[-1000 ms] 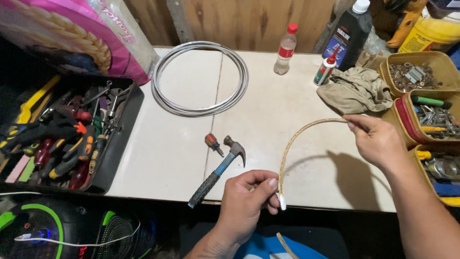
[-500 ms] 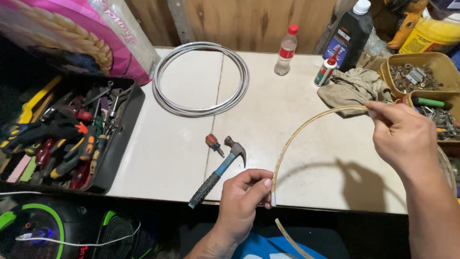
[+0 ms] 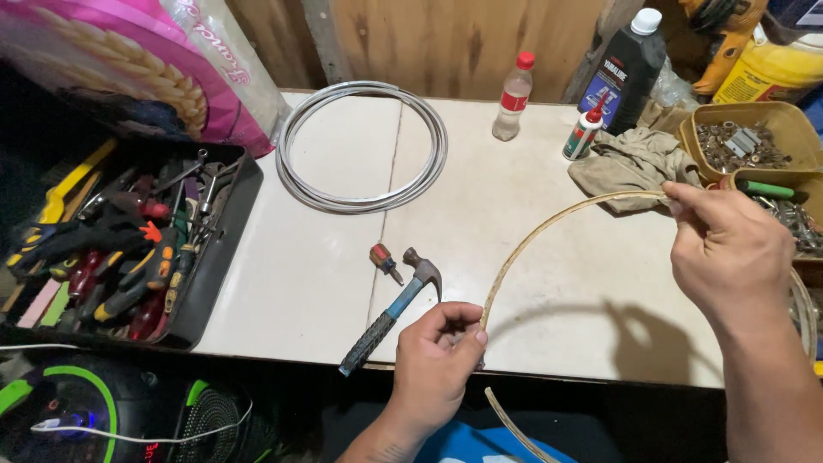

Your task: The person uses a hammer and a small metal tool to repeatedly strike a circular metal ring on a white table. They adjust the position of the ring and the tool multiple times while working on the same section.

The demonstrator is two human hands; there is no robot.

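A thin tan cable (image 3: 549, 230) arcs above the white table (image 3: 514, 171) between my two hands. My left hand (image 3: 439, 360) pinches it at the table's near edge, and a length of it runs on down below the hand. My right hand (image 3: 729, 249) grips the cable's upper end, held up at the right near the tan rag (image 3: 630, 163). A hammer (image 3: 390, 313) with a blue and black grip lies just left of my left hand. A short screwdriver (image 3: 384, 261) lies beside the hammer head.
A coil of grey cable (image 3: 364, 146) lies at the table's back left. A black tray of tools (image 3: 129, 240) stands at the left. A small clear bottle (image 3: 513, 96), a dark bottle (image 3: 624, 69), a glue bottle (image 3: 585, 130) and tubs of hardware (image 3: 746, 137) line the back right.
The tan cable has slid through my left hand, so more of it hangs below the table edge. My right hand has moved right and up, widening the arc.
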